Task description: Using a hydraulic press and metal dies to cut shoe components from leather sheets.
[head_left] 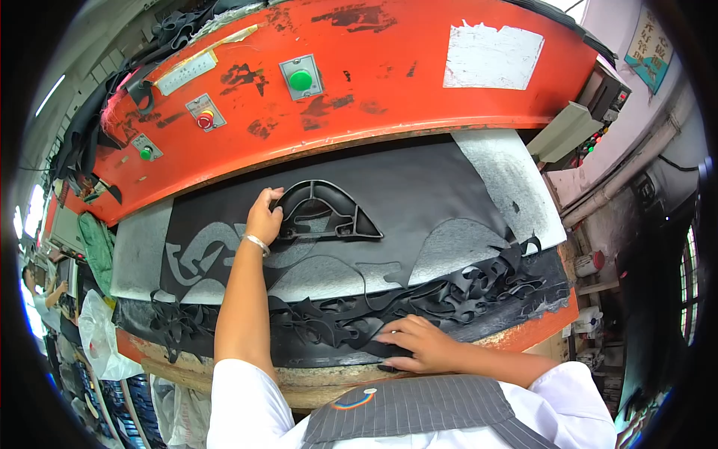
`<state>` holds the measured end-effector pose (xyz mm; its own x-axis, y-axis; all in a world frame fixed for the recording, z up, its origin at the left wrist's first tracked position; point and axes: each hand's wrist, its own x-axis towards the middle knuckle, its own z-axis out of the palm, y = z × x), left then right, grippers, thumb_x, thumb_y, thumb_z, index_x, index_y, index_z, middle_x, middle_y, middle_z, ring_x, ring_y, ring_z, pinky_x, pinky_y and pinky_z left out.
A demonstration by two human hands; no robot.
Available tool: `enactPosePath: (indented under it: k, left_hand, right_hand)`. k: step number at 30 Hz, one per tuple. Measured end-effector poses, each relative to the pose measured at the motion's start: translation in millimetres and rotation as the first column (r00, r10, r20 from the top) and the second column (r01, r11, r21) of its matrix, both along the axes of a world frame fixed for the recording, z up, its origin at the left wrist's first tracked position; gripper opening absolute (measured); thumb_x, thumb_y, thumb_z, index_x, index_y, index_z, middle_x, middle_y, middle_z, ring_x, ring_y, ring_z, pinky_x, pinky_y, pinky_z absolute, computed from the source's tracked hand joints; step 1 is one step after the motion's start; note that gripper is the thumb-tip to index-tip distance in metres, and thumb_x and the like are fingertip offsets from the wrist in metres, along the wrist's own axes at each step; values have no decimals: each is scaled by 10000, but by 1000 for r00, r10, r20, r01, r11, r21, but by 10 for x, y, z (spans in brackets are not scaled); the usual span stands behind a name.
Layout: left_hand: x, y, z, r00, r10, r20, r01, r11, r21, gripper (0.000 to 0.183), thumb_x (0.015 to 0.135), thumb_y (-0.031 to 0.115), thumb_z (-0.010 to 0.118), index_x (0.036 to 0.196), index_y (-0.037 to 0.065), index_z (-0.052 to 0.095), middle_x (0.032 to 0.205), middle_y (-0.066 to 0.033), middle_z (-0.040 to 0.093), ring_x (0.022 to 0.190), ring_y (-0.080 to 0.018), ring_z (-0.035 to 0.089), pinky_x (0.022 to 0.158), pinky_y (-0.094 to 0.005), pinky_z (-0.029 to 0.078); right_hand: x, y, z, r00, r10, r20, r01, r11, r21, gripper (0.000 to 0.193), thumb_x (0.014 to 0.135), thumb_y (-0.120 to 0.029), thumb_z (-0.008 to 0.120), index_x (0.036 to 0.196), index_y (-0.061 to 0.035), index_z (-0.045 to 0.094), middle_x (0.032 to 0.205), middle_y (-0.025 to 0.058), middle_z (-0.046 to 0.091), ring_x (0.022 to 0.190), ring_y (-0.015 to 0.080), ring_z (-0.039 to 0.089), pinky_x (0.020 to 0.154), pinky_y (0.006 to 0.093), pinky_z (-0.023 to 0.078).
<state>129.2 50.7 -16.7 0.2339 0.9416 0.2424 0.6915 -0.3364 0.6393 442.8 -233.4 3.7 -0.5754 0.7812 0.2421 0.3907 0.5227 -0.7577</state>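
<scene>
Left hand (263,217): narrow grip, fingers and thumb closed on the left end of a black, hollow, arch-shaped cutting die (340,200), hard-walled, probably metal. Right hand (422,344): fingers loosely bent, thumb apart, resting at a heap of curled black scraps (321,318) along the near edge; can't tell if it pinches any.

Die: curved outer wall with pale rim, pointed right corner, inner walls splitting it into open cells; grey shows through the gaps.

Position: die extends rightward from the left hand's fingertips, over the middle of a smooth black flexible sheet (404,179); can't tell if fully flat on it. Well apart from the right hand, beyond the scraps. Cut-outs left of and below the die expose a pale grey worn board (501,176). Orange-red painted machine beam (396,90) spans the far side.
</scene>
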Motion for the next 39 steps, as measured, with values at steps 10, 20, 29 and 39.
enactPosePath:
  k: [10, 20, 29, 39]
  left_hand:
    - [186, -1792, 222, 925, 194, 327, -286, 922, 261, 320, 742, -112, 517, 1029, -3, 609, 1028, -110, 616, 968, -222, 606, 908, -312, 461]
    - [1154, -2337, 146, 875, -36, 482, -80, 973, 218, 471, 734, 258, 789, 1052, 31, 525, 1035, -124, 507, 1009, -271, 507, 912, -428, 411]
    - [1721, -1253, -177, 979, 42, 200, -34, 998, -45, 448, 781, 171, 666, 1167, 28, 490, 1261, -172, 560, 1230, -339, 469, 1075, -445, 267]
    - [1859, -1225, -343, 1000, 3, 8, -3, 1000, -22, 343, 806, 157, 613, 1085, 59, 438, 1372, -201, 502, 1354, -330, 374, 1148, -498, 123]
  right_hand:
    - [-658, 292, 65, 904, -212, -372, -145, 666, -732, 1082, 822, -466, 712, 1468, 60, 22, 1465, 275, 255, 1351, 337, 326, 1059, 405, 350]
    - [-460, 885, 555, 742, -221, -633, 216, 973, -86, 1397, 598, -440, 861, 1480, 22, -118, 1446, 255, 191, 1330, 361, 282, 1123, 430, 206]
    - [752, 2142, 525, 848, -175, 500, 72, 973, 217, 1089, 542, -421, 789, 1432, 12, 334, 1396, 277, 365, 1243, 415, 392, 1060, 456, 315]
    - [984, 2288, 82, 795, -66, 602, -95, 968, 232, 984, 575, -438, 801, 1419, -107, 419, 1475, 263, 293, 1366, 423, 271, 1126, 504, 204]
